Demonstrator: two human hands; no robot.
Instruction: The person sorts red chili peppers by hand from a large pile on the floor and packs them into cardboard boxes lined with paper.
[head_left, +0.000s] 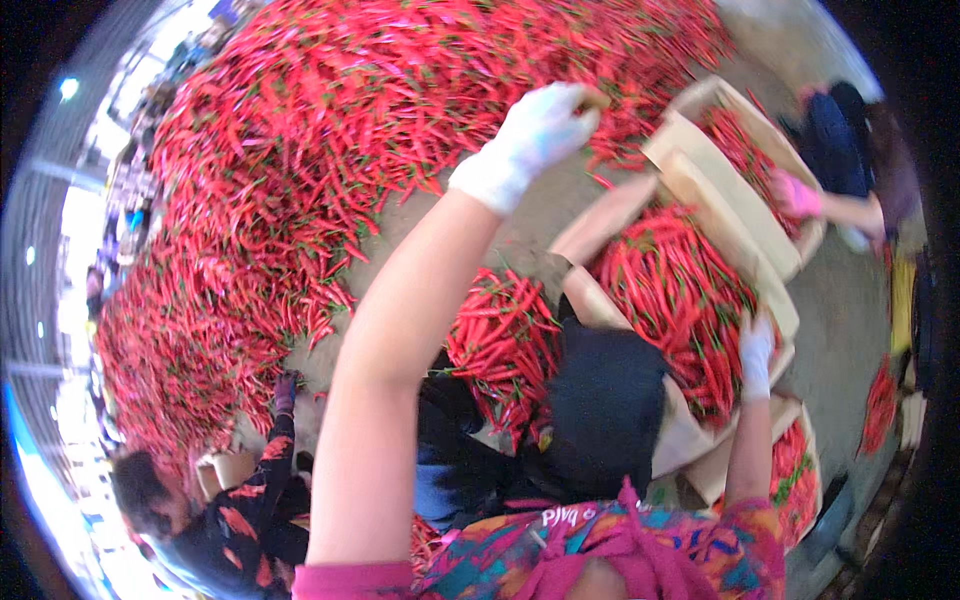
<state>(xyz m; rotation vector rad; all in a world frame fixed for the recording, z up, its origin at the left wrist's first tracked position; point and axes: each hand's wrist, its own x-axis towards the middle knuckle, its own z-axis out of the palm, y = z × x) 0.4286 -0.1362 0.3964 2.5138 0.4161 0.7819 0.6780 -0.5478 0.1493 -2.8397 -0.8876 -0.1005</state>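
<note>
My left hand (541, 127), in a white glove, is raised over the bare floor beside a large heap of red chilli peppers (300, 172). Its fingers are curled and blurred; whether something thin is between them I cannot make out. My right hand (756, 349), also white-gloved, is at the right side of an open cardboard box (720, 217) filled with red chillies (667, 292). It touches the chillies near the box wall, its fingertips too blurred to read. A smaller pile of chillies (506, 337) lies on the floor before me, beside my dark-clad knee (607, 405).
Another chilli box (720, 120) adjoins mine, with a co-worker's pink-gloved hand (796, 193) in it. A third box (799, 487) of chillies stands at lower right. At lower left a person (217, 517) reaches to the heap's edge. Grey concrete floor (832, 322) shows at right.
</note>
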